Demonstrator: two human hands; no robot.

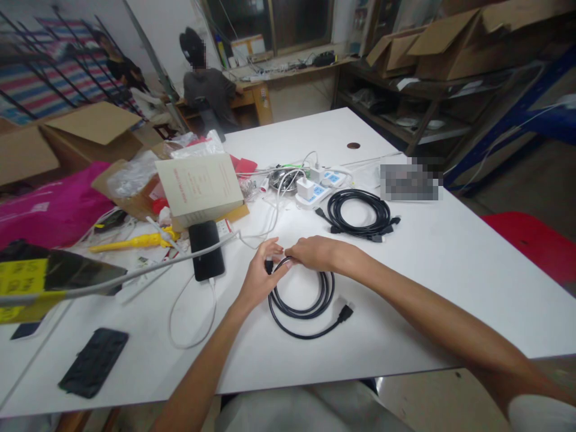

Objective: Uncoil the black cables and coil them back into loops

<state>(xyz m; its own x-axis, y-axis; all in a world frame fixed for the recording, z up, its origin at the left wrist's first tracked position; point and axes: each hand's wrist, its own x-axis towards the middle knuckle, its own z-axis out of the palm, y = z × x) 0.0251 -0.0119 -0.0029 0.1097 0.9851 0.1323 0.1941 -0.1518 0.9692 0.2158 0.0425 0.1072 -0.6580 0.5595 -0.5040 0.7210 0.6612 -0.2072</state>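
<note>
A black HDMI cable point(310, 312) lies partly looped on the white table in front of me. One plug point(345, 312) with a metal tip points right, at the near side of the loop. My left hand point(262, 273) is curled around the loop's left side, thumb against the cable, with the other black plug point(269, 266) by its palm. At the top of the loop, my right hand point(310, 253) has its fingers closed on the cable, close to the left fingertips. Farther back on the right sits a coiled bundle of black cables point(360, 214) with several plugs.
A phone point(206, 252) with a white charging cord lies left of my hands. A grey cable point(148, 271) crosses above the table there. Behind stand power strips point(310, 195) with chargers and an open booklet point(200, 186). A black tray-like piece point(93, 362) rests near the front left edge.
</note>
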